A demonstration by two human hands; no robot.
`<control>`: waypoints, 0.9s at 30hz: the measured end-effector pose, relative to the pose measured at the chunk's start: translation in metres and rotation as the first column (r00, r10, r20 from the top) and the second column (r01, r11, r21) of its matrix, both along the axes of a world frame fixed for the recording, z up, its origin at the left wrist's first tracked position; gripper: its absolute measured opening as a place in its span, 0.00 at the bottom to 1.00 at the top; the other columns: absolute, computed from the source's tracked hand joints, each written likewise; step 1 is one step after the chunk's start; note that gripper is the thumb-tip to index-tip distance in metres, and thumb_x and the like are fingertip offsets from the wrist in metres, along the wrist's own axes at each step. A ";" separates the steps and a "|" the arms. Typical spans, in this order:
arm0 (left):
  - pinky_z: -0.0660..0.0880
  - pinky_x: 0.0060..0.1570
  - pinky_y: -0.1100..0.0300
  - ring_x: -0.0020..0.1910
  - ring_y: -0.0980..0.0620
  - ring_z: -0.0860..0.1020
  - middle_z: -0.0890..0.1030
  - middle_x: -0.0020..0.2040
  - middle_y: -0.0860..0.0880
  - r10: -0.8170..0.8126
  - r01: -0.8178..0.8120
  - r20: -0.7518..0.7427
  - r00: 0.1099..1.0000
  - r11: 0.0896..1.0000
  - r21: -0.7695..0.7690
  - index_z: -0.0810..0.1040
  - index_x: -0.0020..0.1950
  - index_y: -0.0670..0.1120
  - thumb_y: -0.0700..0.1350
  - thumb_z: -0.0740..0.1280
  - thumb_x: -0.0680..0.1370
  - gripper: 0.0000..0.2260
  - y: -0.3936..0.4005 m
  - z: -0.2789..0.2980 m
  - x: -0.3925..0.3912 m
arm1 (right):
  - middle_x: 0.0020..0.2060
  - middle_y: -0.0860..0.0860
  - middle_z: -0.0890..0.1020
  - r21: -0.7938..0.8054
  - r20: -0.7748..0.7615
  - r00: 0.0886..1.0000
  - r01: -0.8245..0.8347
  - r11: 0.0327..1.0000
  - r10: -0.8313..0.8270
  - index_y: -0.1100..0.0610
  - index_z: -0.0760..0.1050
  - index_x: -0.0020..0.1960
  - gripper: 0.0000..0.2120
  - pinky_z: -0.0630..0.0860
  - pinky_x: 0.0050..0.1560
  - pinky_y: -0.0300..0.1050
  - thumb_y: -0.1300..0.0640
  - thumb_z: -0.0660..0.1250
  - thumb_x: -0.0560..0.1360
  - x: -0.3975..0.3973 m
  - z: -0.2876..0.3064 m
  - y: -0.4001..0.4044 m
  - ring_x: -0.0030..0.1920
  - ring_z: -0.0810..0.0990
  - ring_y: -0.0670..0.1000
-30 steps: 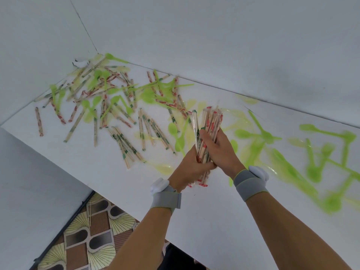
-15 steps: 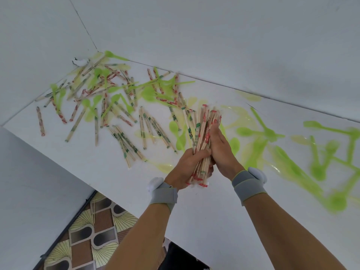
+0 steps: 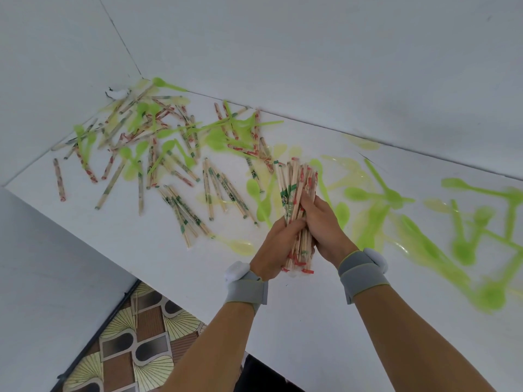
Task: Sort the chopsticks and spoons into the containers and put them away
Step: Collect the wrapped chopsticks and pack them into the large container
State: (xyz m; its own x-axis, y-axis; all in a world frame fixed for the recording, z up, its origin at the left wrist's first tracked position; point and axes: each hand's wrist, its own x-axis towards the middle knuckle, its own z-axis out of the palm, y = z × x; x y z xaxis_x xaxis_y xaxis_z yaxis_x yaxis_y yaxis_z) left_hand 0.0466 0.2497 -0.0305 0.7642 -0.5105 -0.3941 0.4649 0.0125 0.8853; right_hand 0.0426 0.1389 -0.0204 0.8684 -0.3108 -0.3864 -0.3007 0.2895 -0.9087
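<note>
Nearest, patterned floor tiles (image 3: 135,343) show below the white bench (image 3: 175,264) edge, and just above that edge the left hand (image 3: 276,244) and right hand (image 3: 325,224), both in grey wrist straps, curl from either side around 1 upright bundle of wrapped chopsticks (image 3: 297,199). Beyond lie loose chopsticks (image 3: 181,207) mixed with green spoons (image 3: 263,202) up to the corner, more spoons (image 3: 464,250) blurred at right.

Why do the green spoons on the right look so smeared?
Head view: the green spoons at the right edge are streaked by blur, while the bundle of chopsticks gripped by the left hand and right hand stays sharp; wide-angle distortion slants the table; lighting is soft, without glare.
</note>
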 end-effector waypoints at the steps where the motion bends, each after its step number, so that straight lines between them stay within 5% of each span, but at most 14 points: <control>1: 0.78 0.36 0.53 0.32 0.44 0.80 0.80 0.35 0.41 0.026 -0.026 -0.010 1.000 0.999 -0.022 0.77 0.52 0.37 0.48 0.62 0.82 0.14 0.000 0.000 -0.001 | 0.52 0.54 0.86 0.002 -0.004 1.000 0.015 1.000 -0.015 0.55 0.81 0.59 0.15 0.81 0.57 0.53 0.47 0.60 0.85 0.001 0.000 0.000 0.52 0.86 0.55; 5: 0.83 0.46 0.44 0.42 0.42 0.84 0.85 0.43 0.43 0.098 -0.114 0.139 0.986 0.986 0.118 0.81 0.59 0.45 0.48 0.64 0.84 0.11 -0.001 -0.003 0.000 | 0.53 0.51 0.87 -0.028 0.023 0.999 0.042 0.999 -0.042 0.54 0.79 0.61 0.15 0.80 0.60 0.52 0.47 0.58 0.85 0.000 -0.003 0.002 0.54 0.86 0.51; 7: 0.84 0.43 0.42 0.39 0.39 0.85 0.85 0.43 0.39 0.142 -0.154 0.131 0.981 0.984 0.093 0.81 0.58 0.45 0.48 0.64 0.84 0.10 -0.004 -0.001 -0.003 | 0.51 0.49 0.87 -0.061 0.044 0.997 0.068 0.996 -0.065 0.54 0.79 0.61 0.15 0.81 0.59 0.50 0.48 0.58 0.85 -0.001 -0.004 0.005 0.53 0.86 0.49; 15: 0.82 0.54 0.49 0.51 0.54 0.85 0.86 0.52 0.52 0.255 -0.303 0.265 0.930 0.940 0.157 0.81 0.65 0.50 0.52 0.66 0.83 0.13 -0.012 -0.006 -0.005 | 0.46 0.61 0.85 -0.149 0.031 0.980 0.200 0.968 -0.198 0.61 0.79 0.50 0.17 0.83 0.52 0.58 0.47 0.64 0.83 0.005 -0.007 0.003 0.46 0.86 0.58; 19: 0.82 0.55 0.50 0.51 0.55 0.85 0.86 0.53 0.53 0.276 -0.324 0.267 0.923 0.933 0.158 0.80 0.67 0.49 0.52 0.65 0.83 0.15 -0.013 -0.007 -0.007 | 0.37 0.55 0.82 -0.188 0.042 0.979 0.204 0.961 -0.200 0.59 0.78 0.45 0.15 0.81 0.45 0.51 0.49 0.65 0.82 0.004 -0.003 0.002 0.37 0.81 0.51; 23: 0.83 0.52 0.47 0.48 0.50 0.85 0.86 0.48 0.48 0.292 -0.336 0.247 0.924 0.928 0.160 0.82 0.59 0.47 0.51 0.64 0.83 0.12 -0.012 -0.006 -0.006 | 0.37 0.51 0.81 -0.158 0.049 0.974 0.226 0.961 -0.221 0.58 0.77 0.47 0.10 0.79 0.44 0.53 0.52 0.65 0.82 0.004 -0.001 -0.001 0.37 0.79 0.50; 27: 0.78 0.32 0.59 0.30 0.49 0.81 0.84 0.36 0.47 0.303 -0.348 0.232 0.924 0.920 0.183 0.78 0.49 0.35 0.47 0.62 0.85 0.15 -0.004 -0.002 0.000 | 0.32 0.50 0.77 0.003 0.086 0.965 0.247 0.969 -0.247 0.56 0.71 0.49 0.07 0.77 0.38 0.51 0.55 0.62 0.84 0.003 0.003 -0.005 0.32 0.75 0.51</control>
State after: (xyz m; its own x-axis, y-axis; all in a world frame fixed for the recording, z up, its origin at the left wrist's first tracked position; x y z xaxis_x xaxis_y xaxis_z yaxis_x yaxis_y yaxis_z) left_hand 0.0466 0.2454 -0.0324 0.9460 -0.1391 -0.2929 0.2859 -0.0688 0.9558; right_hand 0.0457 0.1343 -0.0173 0.7939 -0.5224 -0.3110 -0.1418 0.3382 -0.9303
